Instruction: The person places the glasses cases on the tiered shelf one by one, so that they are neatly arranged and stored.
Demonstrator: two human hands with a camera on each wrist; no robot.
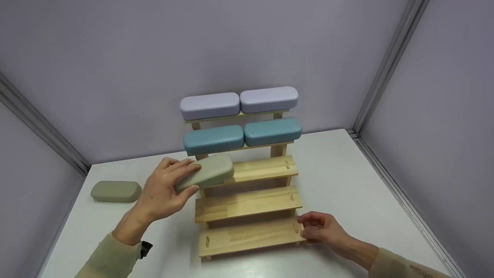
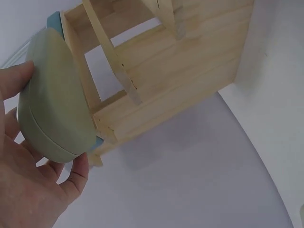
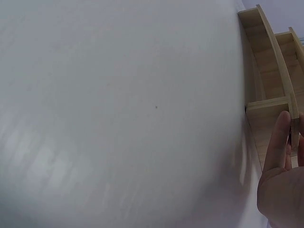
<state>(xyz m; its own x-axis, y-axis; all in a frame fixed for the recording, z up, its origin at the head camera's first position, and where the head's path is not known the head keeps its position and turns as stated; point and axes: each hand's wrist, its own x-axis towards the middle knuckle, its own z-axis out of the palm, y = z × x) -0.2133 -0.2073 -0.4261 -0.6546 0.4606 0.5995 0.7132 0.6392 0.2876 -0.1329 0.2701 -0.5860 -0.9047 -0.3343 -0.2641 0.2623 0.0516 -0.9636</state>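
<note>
My left hand (image 1: pixel 164 189) grips a pale green glasses case (image 1: pixel 212 170), a rounded box with a seam along its side (image 2: pixel 57 99). The case is tilted over the left end of the middle step of a stepped wooden rack (image 1: pixel 266 170). In the left wrist view, the fingers and thumb lie round the case, with the rack's underside beyond. My right hand (image 1: pixel 324 229) pinches the right end of the rack's lowest step (image 1: pixel 251 235). In the right wrist view, thumb and fingers lie on either side of that step's edge (image 3: pixel 293 107).
Two lilac cases (image 1: pixel 210 106) sit side by side on the top step. Below them are two teal cases (image 1: pixel 274 131). A darker green case (image 1: pixel 116 191) lies on the white table (image 1: pixel 339 177) at left. Grey walls with metal rails (image 1: pixel 386 69) enclose the table.
</note>
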